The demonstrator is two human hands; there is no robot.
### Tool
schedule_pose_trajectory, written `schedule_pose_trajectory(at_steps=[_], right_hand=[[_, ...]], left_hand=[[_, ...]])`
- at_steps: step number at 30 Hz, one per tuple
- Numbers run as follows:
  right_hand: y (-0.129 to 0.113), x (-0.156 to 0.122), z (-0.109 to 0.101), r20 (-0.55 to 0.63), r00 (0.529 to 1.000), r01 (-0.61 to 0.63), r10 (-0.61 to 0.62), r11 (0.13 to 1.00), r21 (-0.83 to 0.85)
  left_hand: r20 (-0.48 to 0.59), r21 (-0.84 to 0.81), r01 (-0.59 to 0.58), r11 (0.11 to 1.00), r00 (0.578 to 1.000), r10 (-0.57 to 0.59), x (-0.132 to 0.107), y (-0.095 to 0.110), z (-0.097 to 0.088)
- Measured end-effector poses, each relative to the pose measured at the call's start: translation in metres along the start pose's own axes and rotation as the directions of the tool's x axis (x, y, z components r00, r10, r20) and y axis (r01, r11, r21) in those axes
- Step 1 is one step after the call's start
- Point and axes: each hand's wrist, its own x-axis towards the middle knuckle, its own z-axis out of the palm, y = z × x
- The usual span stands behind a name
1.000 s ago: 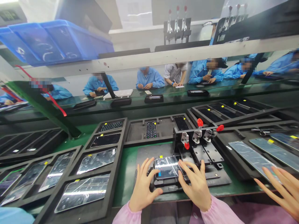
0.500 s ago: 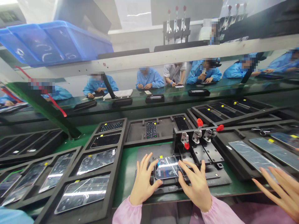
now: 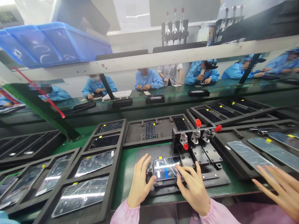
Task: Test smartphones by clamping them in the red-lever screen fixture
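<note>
A lit smartphone (image 3: 163, 169) with a yellow tag at its top edge lies face up on a black clamp fixture (image 3: 205, 177). Its screen shows white and blue blocks. My left hand (image 3: 141, 182) rests at the phone's left end, fingers stretched out, the thumb by its lower left corner. From the right, my right hand (image 3: 196, 191) reaches over the phone's right end, its fingers apart and a fingertip at the glass. Neither hand grips anything. Red-tipped toggle clamps (image 3: 196, 133) stand on the fixture behind my right hand.
A co-worker's hand (image 3: 280, 186) is at the right, near a tray (image 3: 235, 161) of phones. Black foam trays with phones (image 3: 80, 196) stand on the left. Another tray (image 3: 133, 132) sits behind the fixture. Above, a blue bin (image 3: 53, 43) rests on a shelf.
The phone's display has changed, with a blue block now in its middle. My left fingers have drawn closer together. My right hand has shifted slightly left, along with the whole view.
</note>
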Motion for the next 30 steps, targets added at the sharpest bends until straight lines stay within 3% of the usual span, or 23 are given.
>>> schedule_pose_trajectory(at_steps=[4, 8, 11, 17, 22, 25, 30], right_hand=[[-0.003, -0.008, 0.008, -0.008, 1.0, 0.017, -0.016, 0.998, 0.055], [-0.007, -0.015, 0.016, -0.094, 0.993, 0.076, -0.069, 0.995, 0.066], [-0.013, -0.017, 0.022, -0.167, 0.984, 0.071, -0.057, 0.994, 0.083], [-0.028, -0.012, 0.022, -0.201, 0.978, 0.075, -0.056, 0.993, 0.091], [-0.035, -0.004, 0.015, -0.2, 0.98, 0.01, -0.003, 0.999, 0.035], [-0.038, -0.001, 0.01, -0.232, 0.97, -0.058, 0.067, 0.997, 0.045], [-0.036, -0.009, 0.006, -0.3, 0.935, -0.179, 0.189, 0.982, 0.059]], left_hand=[[-0.122, -0.058, 0.097, 0.994, 0.987, -0.104, -0.003, -0.016, 0.001], [-0.264, -0.094, 0.172, 0.981, 0.945, -0.191, -0.014, -0.024, -0.002], [-0.321, -0.15, 0.157, 0.976, 0.926, -0.198, -0.025, -0.01, 0.002], [-0.242, -0.263, -0.056, 0.963, 0.97, -0.01, -0.032, 0.036, 0.015], [-0.239, -0.262, -0.122, 0.957, 0.969, 0.058, -0.029, 0.048, 0.016], [-0.276, -0.285, -0.074, 0.956, 0.961, -0.008, -0.034, 0.049, 0.02], [-0.387, -0.274, 0.098, 0.957, 0.899, -0.203, -0.041, 0.031, 0.023]])
